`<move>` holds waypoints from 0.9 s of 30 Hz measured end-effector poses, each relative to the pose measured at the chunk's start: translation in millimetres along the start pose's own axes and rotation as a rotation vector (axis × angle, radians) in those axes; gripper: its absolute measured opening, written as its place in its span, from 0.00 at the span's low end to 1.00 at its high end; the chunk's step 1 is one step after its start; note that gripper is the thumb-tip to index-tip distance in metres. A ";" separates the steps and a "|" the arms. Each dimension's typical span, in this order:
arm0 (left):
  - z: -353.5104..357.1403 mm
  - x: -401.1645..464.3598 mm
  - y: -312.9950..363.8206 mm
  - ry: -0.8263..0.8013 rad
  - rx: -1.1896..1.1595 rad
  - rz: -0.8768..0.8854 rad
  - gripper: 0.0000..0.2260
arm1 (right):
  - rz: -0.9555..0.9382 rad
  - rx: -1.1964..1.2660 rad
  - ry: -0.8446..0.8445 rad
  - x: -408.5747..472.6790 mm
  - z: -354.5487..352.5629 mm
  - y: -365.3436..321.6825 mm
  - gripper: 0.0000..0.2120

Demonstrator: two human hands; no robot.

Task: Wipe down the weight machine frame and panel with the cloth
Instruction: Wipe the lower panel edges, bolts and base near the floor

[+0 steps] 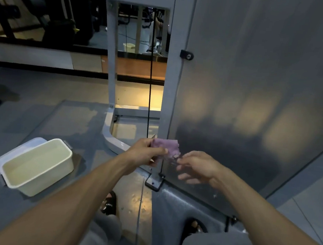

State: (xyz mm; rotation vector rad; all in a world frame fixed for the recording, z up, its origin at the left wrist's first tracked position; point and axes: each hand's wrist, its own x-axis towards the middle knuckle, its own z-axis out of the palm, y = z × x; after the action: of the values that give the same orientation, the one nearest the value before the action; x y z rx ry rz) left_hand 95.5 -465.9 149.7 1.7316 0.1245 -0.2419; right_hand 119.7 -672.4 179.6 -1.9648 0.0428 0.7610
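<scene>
The purple cloth (166,147) is bunched up low in front of the weight machine, right at the bottom edge of the big grey panel (258,82), where the panel meets the upright of the frame (170,84). The left hand (144,153) grips it, thumb and fingers curled round the folded wad. The right hand (197,167) is just beside it, fingers loosely spread, the tips at the cloth's ragged lower corner; whether they actually pinch it I cannot tell. A black cable (150,82) runs straight down through the opening of the frame. To the left, on the grey floor, stands a cream plastic tub (37,167) with water in it, set on its pale lid (11,156). Below the arms are the person's grey shorts and black sandals (109,203).
</scene>
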 end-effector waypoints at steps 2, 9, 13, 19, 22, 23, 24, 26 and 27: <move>-8.6 3.8 -9.5 0.006 0.118 -0.041 0.08 | -0.003 -0.075 0.068 3.1 -13.8 -4.8 0.05; -25.2 37.1 -42.2 -0.023 0.442 -0.157 0.07 | 0.046 0.039 0.158 34.5 -20.4 28.7 0.05; -17.8 76.4 -46.4 0.001 0.505 -0.227 0.09 | -0.005 -0.030 0.206 46.6 -50.1 36.1 0.04; 26.5 126.1 -97.6 0.335 0.181 -0.348 0.05 | 0.047 -0.265 0.143 53.4 -70.3 61.9 0.04; 37.4 154.4 -146.6 0.436 0.058 -0.363 0.11 | 0.047 -0.449 0.085 60.4 -66.6 68.7 0.03; 41.2 162.8 -157.6 0.482 0.052 -0.339 0.14 | 0.042 -0.486 0.071 61.9 -65.9 69.9 0.03; 45.7 164.1 -156.1 0.534 0.057 -0.312 0.17 | 0.037 -0.507 0.055 61.8 -65.0 70.1 0.04; 57.8 162.5 -139.5 0.607 0.091 -0.243 0.15 | 0.039 -0.514 0.016 62.7 -64.3 69.9 0.04; 61.6 162.3 -133.1 0.645 0.119 -0.216 0.13 | 0.044 -0.515 -0.002 63.4 -64.2 69.2 0.05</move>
State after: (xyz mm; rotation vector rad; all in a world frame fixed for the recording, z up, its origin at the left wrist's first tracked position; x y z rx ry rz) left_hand 218.5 -511.7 -25.3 1.8610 0.7832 0.1653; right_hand 178.6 -742.0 111.7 -2.4551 -0.1235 0.8641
